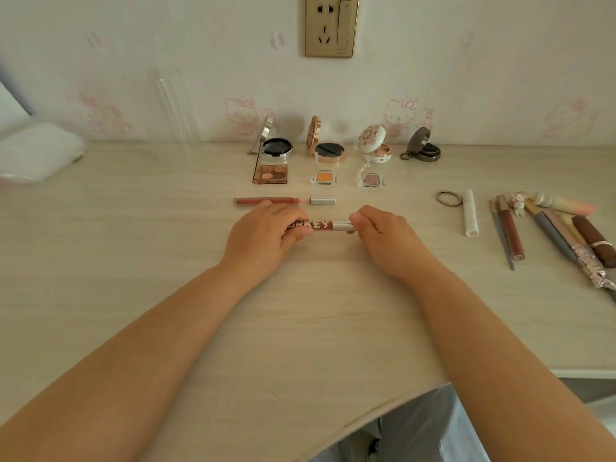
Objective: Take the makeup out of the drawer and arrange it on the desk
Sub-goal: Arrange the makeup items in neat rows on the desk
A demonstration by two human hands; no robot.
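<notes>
While held mid-desk [300, 295], lip gloss [321, 225] looks light, stiff, slick | left hand [266, 228] grips tube | right hand [383, 235] pinches cap.

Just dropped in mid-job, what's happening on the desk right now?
A person holds a dark red lip gloss tube just above the desk: left hand grips the body, right hand pinches the silver cap. An opened gloss lies just behind. Open compacts and eyeshadows are lined up by the wall; more tubes lie unsorted at right.
</notes>
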